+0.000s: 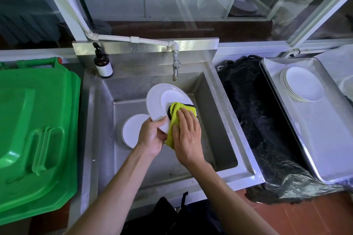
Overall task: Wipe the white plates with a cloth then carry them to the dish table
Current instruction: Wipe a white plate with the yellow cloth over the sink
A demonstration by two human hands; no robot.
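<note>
Step in hand: wiping, mid-stroke. The left hand (151,136) grips the near rim of a white plate (156,103), thumb over the edge, and holds it tilted above the steel sink (107,101). The right hand (188,135) lies flat on a yellow cloth (174,112), fingers straight, pressing it against the plate's near-right part. A dark edge shows along the cloth's far side.

More plates: another white plate (131,129) lies in the sink basin to the left, partly under the held one; whether it is one plate or a small stack, can't tell. A stack of white plates (303,84) sits on the metal tray (324,139) far right, well apart from the sink, with a black plastic bag (257,120) between the two. That tray looks like the drop-off, though I can't confirm it is the dish table.

Other items: tap (175,65) over the basin, no water visible; brown pump bottle (103,63) at the sink's back-left corner; green bin lid (36,129) on the left.

Progress judgement: partway, at least one plate left in the sink.

Next move likely needs: finish the far rim, so rotate the plate in the left grip or shift the cloth outward; keep the thumb grip firm, since the rim may be wet and slippery. Then carry the plate right, over the bag, to the stack.
</note>
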